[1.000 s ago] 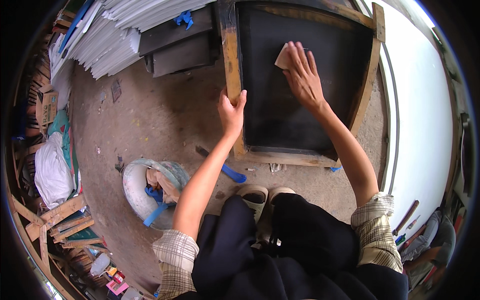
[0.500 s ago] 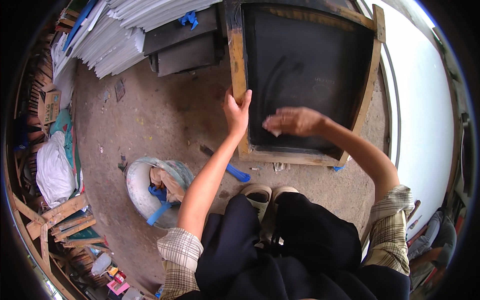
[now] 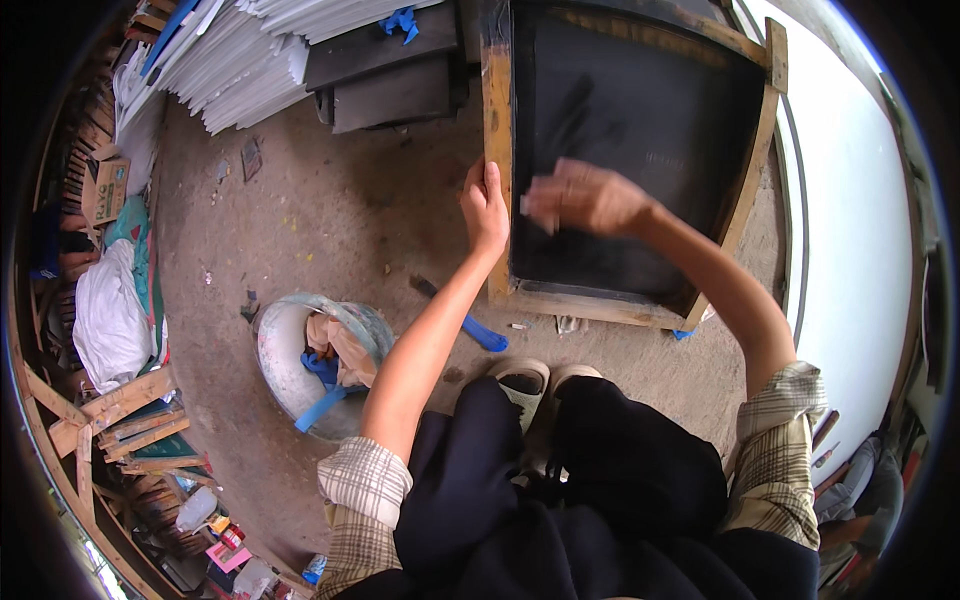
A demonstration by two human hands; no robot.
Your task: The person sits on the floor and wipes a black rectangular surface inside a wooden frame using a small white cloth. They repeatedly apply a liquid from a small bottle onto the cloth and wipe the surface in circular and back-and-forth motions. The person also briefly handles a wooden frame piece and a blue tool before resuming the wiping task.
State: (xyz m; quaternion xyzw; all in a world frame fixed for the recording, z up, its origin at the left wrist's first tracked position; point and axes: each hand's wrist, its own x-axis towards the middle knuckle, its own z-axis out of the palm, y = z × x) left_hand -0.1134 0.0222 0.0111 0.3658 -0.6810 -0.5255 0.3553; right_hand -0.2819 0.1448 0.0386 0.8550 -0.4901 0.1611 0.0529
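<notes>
A wooden frame (image 3: 497, 110) with a dark, smooth panel (image 3: 640, 170) set in it stands tilted in front of me, likely a printing screen. My left hand (image 3: 485, 212) grips its left side rail, thumb up along the wood. Over the panel's lower left part, my right hand (image 3: 590, 197) is blurred by motion, its fingers bent toward the surface. A small pale scrap seems to be under those fingertips; its kind is hidden. Dark smudges and faint pale marks show on the panel.
Left of my feet stands a stained bucket (image 3: 285, 350) holding crumpled brown and blue material. A blue-handled tool (image 3: 480, 330) lies on the floor. Stacked white sheets (image 3: 230, 70) and dark panels (image 3: 390, 95) are behind. A white board (image 3: 850, 230) leans right; a person (image 3: 860, 490) is at lower right.
My right hand has moved up across the panel, away from the bottom rail. My left hand keeps its hold on the side rail. The whole view has shifted slightly.
</notes>
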